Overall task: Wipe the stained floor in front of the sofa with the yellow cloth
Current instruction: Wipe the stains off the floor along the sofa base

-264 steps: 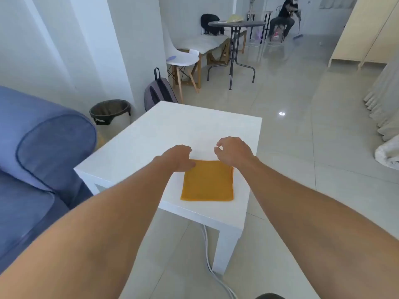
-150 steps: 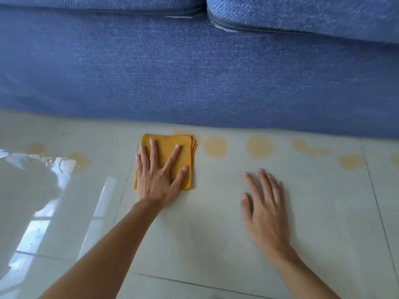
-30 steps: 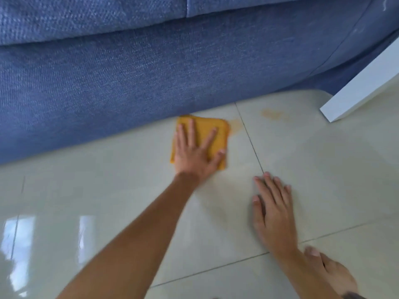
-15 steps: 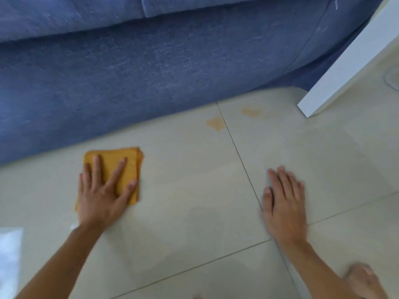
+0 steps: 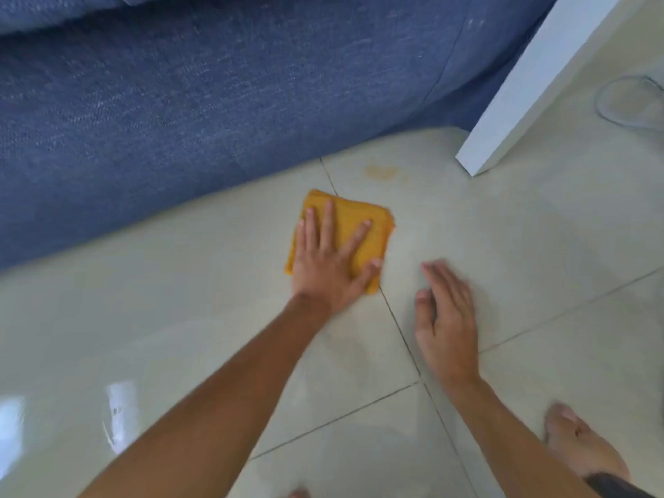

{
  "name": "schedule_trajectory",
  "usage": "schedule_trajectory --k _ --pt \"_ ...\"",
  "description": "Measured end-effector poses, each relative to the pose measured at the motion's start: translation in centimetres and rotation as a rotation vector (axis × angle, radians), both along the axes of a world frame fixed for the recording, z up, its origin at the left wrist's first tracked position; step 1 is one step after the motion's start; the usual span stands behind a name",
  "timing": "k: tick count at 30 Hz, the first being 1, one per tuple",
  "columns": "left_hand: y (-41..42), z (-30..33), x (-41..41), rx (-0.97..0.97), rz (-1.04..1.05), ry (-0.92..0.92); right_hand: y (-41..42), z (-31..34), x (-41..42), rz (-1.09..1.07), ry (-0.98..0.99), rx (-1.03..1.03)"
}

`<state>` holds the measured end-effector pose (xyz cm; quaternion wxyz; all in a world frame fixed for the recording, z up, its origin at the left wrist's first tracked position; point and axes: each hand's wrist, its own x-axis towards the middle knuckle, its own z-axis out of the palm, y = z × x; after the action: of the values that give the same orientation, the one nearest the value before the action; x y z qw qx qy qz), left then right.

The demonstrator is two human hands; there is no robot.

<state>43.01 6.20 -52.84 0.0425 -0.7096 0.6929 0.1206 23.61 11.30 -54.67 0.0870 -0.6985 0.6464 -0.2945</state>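
Observation:
The folded yellow cloth (image 5: 373, 224) lies flat on the pale tiled floor (image 5: 521, 253), close to the base of the blue sofa (image 5: 215, 102). My left hand (image 5: 330, 260) presses down on it, palm flat and fingers spread. My right hand (image 5: 447, 318) rests flat on the tiles just right of the cloth, holding nothing. One faint orange stain (image 5: 381, 171) shows on the tile beyond the cloth, near the sofa's edge. The cloth sits over a tile joint.
A white table leg (image 5: 517, 102) stands at the upper right beside the sofa's end. A round clear object (image 5: 632, 102) lies on the floor right of it. My bare foot (image 5: 582, 447) is at the lower right. Glossy tiles reflect light at the lower left.
My left hand has slid the cloth back to the right along the sofa, over the spot where a stain showed by the tile joint. My right hand stays planted on the floor.

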Motion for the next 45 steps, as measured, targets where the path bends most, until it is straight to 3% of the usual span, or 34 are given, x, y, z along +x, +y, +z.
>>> schedule_trajectory --k 4,7,9,14,17,20,26,32,35,37,40,45 --pt "8.9 0.1 -1.0 -0.009 -0.309 0.05 -1.9 0.9 -3.1 -0.091 0.115 -0.012" --pt "13.4 -0.1 4.1 -0.024 -0.336 0.021 -2.2 0.5 -5.8 -0.144 0.253 0.154" --pt "13.7 -0.2 8.4 -0.047 -0.24 -0.015 -2.0 0.0 -6.7 -0.137 0.325 0.232" --pt "7.5 0.1 16.1 0.002 0.271 -0.083 -1.8 -0.3 -6.4 -0.148 0.349 0.24" --pt "0.3 -0.2 15.2 -0.035 0.474 -0.12 -1.7 -0.6 -6.5 -0.162 0.352 0.209" --pt "-6.9 -0.2 11.5 0.011 0.506 -0.103 -1.6 -0.8 -6.4 -0.16 0.338 0.173" --pt "-12.0 -0.1 0.7 0.016 0.177 -0.063 -1.8 -0.7 -6.4 -0.159 0.321 0.168" --pt "-1.8 0.4 -3.6 0.017 -0.499 -0.035 -2.9 0.7 -7.2 -0.18 0.33 0.08" --pt "3.6 0.3 1.1 -0.003 -0.586 -0.028 -4.1 0.8 -8.1 -0.165 0.359 0.075" --pt "5.3 -0.2 5.4 -0.04 -0.467 -0.041 -4.1 0.3 -8.1 -0.157 0.368 0.116" --pt "4.4 -0.3 10.5 -0.028 -0.085 -0.081 -4.0 0.0 -7.9 -0.151 0.379 0.153" --pt "-5.6 -0.4 11.0 -0.053 0.425 -0.135 -4.0 0.1 -7.6 -0.163 0.357 0.15"
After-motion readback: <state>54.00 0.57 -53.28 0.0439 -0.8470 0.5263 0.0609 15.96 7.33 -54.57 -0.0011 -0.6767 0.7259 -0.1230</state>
